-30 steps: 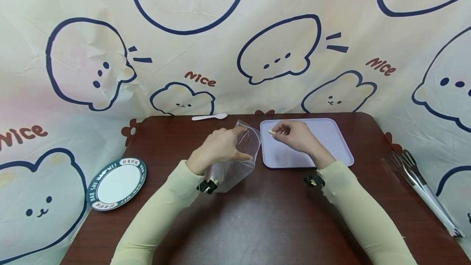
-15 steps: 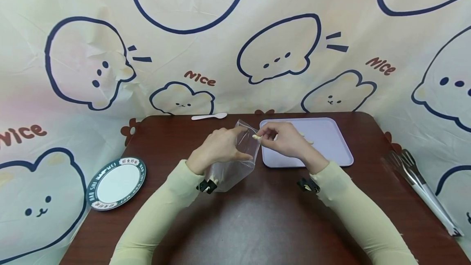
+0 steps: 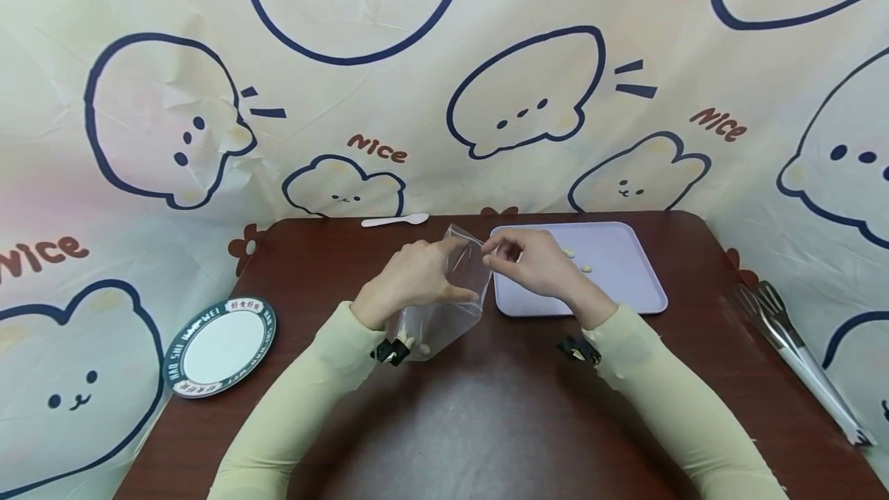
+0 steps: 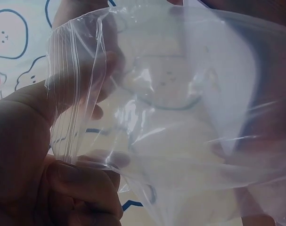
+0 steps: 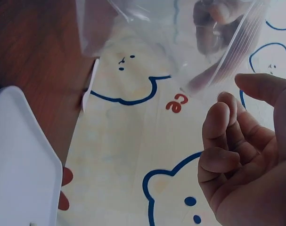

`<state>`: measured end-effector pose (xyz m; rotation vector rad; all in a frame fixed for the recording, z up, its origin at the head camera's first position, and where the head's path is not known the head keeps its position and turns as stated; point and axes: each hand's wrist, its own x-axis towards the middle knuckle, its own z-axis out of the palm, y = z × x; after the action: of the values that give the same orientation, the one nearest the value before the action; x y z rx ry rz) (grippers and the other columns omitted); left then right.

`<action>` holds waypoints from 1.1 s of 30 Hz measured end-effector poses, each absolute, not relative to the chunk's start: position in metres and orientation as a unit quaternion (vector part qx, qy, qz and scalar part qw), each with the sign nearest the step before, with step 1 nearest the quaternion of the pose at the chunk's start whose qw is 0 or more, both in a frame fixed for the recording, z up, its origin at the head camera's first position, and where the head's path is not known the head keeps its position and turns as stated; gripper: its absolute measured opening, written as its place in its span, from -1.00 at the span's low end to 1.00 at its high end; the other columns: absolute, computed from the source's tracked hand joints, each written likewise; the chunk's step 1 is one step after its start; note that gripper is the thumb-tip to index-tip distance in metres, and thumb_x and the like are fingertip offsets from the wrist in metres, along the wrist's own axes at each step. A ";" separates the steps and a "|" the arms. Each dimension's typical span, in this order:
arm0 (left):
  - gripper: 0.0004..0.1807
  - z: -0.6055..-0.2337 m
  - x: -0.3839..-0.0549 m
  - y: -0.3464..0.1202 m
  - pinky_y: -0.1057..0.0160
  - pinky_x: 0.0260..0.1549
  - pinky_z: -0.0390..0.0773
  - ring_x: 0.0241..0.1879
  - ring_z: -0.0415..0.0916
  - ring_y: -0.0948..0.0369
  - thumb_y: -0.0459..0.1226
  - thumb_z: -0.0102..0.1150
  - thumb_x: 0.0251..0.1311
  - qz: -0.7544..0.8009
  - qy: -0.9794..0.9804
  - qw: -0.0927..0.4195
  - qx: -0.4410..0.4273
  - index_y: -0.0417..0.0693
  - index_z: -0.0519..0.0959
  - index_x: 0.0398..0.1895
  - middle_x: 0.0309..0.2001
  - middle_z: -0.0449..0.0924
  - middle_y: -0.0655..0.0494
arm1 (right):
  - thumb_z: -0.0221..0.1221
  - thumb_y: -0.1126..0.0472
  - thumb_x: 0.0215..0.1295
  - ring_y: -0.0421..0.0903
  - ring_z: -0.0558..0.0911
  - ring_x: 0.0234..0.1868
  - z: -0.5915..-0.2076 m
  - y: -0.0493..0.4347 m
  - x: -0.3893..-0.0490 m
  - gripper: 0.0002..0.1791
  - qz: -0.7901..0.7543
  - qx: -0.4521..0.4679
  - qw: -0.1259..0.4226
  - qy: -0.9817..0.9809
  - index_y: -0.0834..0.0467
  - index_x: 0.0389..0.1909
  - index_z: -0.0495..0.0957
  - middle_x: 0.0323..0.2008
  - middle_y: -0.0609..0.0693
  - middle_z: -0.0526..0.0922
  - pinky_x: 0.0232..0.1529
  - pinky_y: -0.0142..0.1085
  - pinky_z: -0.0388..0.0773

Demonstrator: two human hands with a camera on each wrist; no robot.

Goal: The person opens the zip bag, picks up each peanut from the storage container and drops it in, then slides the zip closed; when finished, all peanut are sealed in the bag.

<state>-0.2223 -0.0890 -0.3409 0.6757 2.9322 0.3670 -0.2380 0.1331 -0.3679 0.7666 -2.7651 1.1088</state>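
Observation:
My left hand [image 3: 410, 276] grips a clear zip bag [image 3: 451, 322] by its rim, with the thumb and fingers spread apart and the mouth facing right. Ridged zip lines run along the bag's edge in the left wrist view. At the bottom of the bag lie a few small pale pieces [image 3: 425, 348], too small to name. Beside the bag's mouth is my right hand [image 3: 538, 261]. In the right wrist view its thumb and fingertips stand apart, with nothing between them. Behind that hand, the pale lilac tray [image 3: 635, 292] carries a few more pale yellow pieces [image 3: 586, 269].
A white plastic spoon [image 3: 396, 220] lies at the table's back edge. The green-rimmed plate [image 3: 221, 346] sits at the left edge, and metal tongs [image 3: 799, 357] lie along the right edge. A printed cloth hangs behind the brown table [image 3: 500, 423].
My right hand has moved left from over the tray to the bag's mouth and let go of a pale piece. One more piece shows at the bag's bottom. My left hand stays put.

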 end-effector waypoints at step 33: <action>0.02 -0.344 -0.222 -0.092 0.11 -0.27 0.60 -0.42 0.52 0.18 0.31 0.44 -0.13 0.122 0.968 0.053 0.215 0.15 0.36 0.43 -0.33 0.67 0.13 | 0.25 0.09 0.28 -0.01 0.62 -0.27 -0.467 0.230 -0.314 -0.81 0.286 0.069 0.019 -0.956 0.13 -0.25 0.68 -0.29 0.06 0.73 -0.24 -0.21 0.44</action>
<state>-0.2217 -0.0916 -0.3445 0.6530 2.9405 0.3699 -0.3142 0.2298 -0.4673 0.2141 -2.9668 0.8867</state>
